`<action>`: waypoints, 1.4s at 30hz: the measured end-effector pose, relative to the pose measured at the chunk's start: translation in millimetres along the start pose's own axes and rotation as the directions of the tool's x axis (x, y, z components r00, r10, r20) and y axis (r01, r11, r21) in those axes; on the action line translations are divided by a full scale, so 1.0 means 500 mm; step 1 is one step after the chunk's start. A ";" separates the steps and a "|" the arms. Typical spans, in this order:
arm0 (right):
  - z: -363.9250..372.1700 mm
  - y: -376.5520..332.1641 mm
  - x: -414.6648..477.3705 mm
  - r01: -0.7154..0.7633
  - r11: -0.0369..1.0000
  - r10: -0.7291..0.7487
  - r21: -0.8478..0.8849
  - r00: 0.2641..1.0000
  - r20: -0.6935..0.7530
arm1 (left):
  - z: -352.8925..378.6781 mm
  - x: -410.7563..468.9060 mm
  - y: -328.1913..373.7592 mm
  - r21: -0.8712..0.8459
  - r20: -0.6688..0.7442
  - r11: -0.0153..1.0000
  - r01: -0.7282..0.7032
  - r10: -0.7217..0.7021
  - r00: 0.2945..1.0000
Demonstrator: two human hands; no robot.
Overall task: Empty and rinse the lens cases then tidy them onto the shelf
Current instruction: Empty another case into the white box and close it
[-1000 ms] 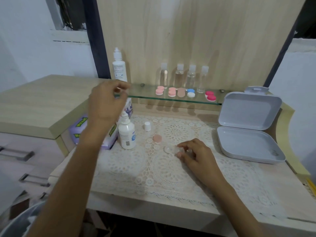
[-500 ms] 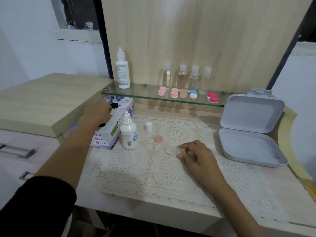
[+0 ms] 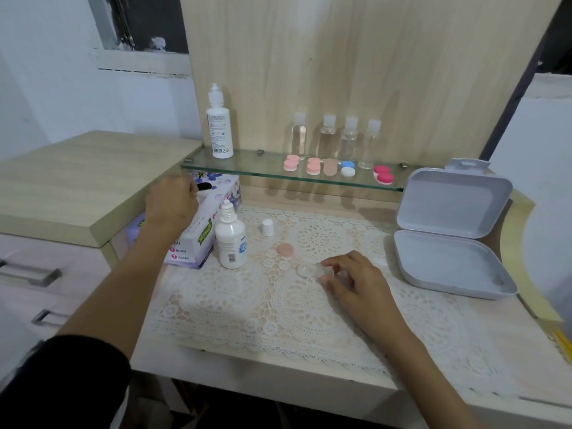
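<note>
— While the right hand (image 3: 356, 283) has not stirred, where has the left hand (image 3: 171, 205) gone?

— A second ago it was raised, up and to the left of the solution bottle (image 3: 230, 243), near the end of the glass shelf (image 3: 257, 164). Now it has dropped onto the top of the tissue box (image 3: 198, 239), which stands just left of the bottle.

— Holding a tissue?

— I cannot tell. Its fingers curl down at the slot, hidden behind the back of the hand. A scrap of white shows there, no more.

— And the case?

— The clear lens case (image 3: 309, 270) lies on the lace mat (image 3: 235, 292), right of the bottle and a little nearer the person. The right thumb and forefinger pinch its right-hand well, and the other fingers are loosely spread. A peach cap (image 3: 285, 249) lies between bottle and case. The white cap (image 3: 267, 227) stands just behind the bottle, to its right.

— What does that mean for the job?

— I judge that drying comes next: pull a tissue, wipe the wells, cap them. Then the case goes up beside the coloured lens cases (image 3: 313, 166) on the shelf, above and right of the bottle. I can find only one peach cap.
</note>
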State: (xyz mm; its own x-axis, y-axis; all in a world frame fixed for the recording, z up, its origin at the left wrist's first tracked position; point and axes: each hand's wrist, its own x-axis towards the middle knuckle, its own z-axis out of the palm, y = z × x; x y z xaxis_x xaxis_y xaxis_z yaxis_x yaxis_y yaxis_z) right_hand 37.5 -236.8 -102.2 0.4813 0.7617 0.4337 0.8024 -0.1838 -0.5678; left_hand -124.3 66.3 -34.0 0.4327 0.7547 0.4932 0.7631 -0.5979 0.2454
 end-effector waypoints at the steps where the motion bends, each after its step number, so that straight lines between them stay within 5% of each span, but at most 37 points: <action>1: 0.000 0.000 0.000 0.001 1.000 -0.001 -0.001 1.000 0.000 | -0.001 -0.001 0.001 -0.039 -0.038 0.999 0.001 -0.003 0.999; 10: -0.002 -0.004 0.000 -0.001 1.000 0.001 -0.011 1.000 0.008 | -0.024 -0.012 0.006 -0.333 -0.272 0.940 0.079 -0.176 0.946; 17: -0.002 -0.003 -0.001 -0.006 1.000 0.006 -0.018 1.000 0.015 | -0.111 -0.025 0.076 -0.748 -0.425 0.643 -0.163 -0.275 0.863; 23: -0.003 -0.006 -0.002 -0.007 1.000 0.007 -0.023 1.000 0.017 | -0.178 -0.105 0.189 -0.894 -0.347 0.333 -0.300 -0.091 0.933; 26: -0.004 -0.007 -0.003 -0.001 1.000 0.001 -0.016 1.000 0.015 | -0.174 -0.165 0.247 -0.915 -0.294 0.267 -0.304 0.076 0.953; 32: -0.004 -0.007 -0.002 0.004 1.000 -0.004 -0.014 1.000 0.008 | -0.057 -0.234 0.267 -0.877 0.121 0.475 -0.076 0.370 0.921; 38: 0.001 -0.004 0.001 0.009 0.999 -0.009 -0.051 1.000 0.002 | 0.014 -0.256 0.242 -0.812 0.182 0.580 -0.070 0.365 0.913; 42: 0.002 0.000 0.002 0.012 0.998 -0.011 -0.059 1.000 0.015 | 0.023 -0.263 0.233 -0.646 0.132 0.734 -0.209 0.377 0.917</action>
State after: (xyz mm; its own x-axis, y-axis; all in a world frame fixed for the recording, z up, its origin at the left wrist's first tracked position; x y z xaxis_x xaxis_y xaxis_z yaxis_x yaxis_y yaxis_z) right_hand 37.4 -235.4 -102.4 0.4669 0.7728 0.4299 0.8276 -0.2106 -0.5203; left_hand -86.8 -99.6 -79.8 0.7479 0.5020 0.4344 0.1596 -0.7711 0.6164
